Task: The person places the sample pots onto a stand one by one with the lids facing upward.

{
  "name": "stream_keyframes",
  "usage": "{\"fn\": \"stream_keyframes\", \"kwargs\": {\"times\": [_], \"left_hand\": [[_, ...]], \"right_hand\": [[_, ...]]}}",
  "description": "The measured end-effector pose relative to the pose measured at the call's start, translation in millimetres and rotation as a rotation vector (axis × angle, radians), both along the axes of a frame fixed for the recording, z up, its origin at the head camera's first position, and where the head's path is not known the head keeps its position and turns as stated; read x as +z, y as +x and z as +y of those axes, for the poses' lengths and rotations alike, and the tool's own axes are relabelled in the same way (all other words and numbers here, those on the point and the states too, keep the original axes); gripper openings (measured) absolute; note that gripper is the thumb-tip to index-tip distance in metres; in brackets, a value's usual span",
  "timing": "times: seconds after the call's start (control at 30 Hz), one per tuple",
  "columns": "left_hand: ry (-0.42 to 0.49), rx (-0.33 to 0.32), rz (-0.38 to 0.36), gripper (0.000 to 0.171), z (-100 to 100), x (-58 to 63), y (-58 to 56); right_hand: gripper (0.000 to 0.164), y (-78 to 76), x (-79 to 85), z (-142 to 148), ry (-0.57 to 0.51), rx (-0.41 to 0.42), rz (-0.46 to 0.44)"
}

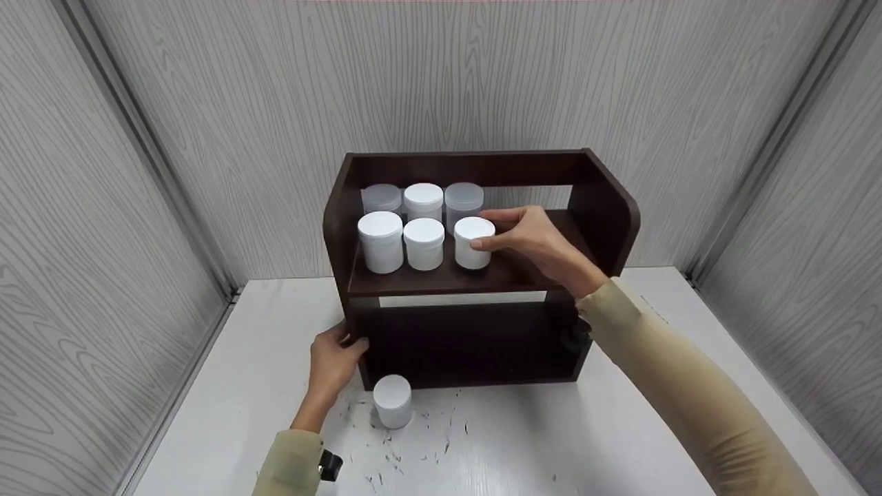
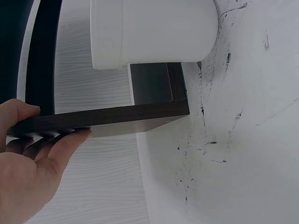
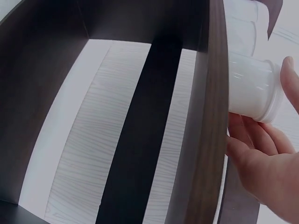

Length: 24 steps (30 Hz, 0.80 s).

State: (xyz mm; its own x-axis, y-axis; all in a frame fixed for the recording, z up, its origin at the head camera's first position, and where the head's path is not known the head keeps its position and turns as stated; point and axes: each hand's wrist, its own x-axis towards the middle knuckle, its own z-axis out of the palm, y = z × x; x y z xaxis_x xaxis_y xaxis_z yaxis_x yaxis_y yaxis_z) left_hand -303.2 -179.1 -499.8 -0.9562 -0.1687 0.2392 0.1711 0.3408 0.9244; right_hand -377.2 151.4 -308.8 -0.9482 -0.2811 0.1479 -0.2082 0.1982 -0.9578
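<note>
A dark brown two-tier shelf (image 1: 455, 280) stands on the white table. My left hand (image 1: 333, 364) grips the edge of its left side panel, thumb on one face and fingers on the other in the left wrist view (image 2: 32, 161). On the upper tier my right hand (image 1: 534, 241) holds a white lidded jar (image 1: 473, 251) between thumb and fingers, at the right end of the front row. Beside it stand a white jar (image 1: 424, 251) and a larger white jar (image 1: 381, 248). Another white jar (image 1: 393, 406) stands on the table before the shelf's lower left corner.
Behind the front row are a white-lidded jar (image 1: 424, 198) and two jars with translucent lids, one left (image 1: 382, 198) and one right (image 1: 464, 198). Grey wood-grain walls (image 1: 468, 83) enclose the table (image 1: 496, 448) at the back and sides. Dark scuff marks spot the tabletop.
</note>
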Motion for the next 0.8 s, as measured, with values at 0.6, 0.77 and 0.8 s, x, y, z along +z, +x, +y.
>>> {"fn": "stream_keyframes", "kwargs": {"times": [0.6,0.77,0.8], "left_hand": [[-0.002,-0.009,0.002,0.053,0.6,0.7,3.2],[0.003,-0.025,-0.019,0.056,0.8,1.4,4.5],[0.002,-0.025,-0.020,0.056,0.8,1.6,4.6]], "right_hand": [[0.059,-5.7,-4.0,-6.0,-0.012,0.019,0.009],[0.059,-4.3,-4.1,-3.5,-0.003,0.026,-0.002],[0.060,-4.3,-4.1,-3.5,-0.004,0.026,-0.002]]}}
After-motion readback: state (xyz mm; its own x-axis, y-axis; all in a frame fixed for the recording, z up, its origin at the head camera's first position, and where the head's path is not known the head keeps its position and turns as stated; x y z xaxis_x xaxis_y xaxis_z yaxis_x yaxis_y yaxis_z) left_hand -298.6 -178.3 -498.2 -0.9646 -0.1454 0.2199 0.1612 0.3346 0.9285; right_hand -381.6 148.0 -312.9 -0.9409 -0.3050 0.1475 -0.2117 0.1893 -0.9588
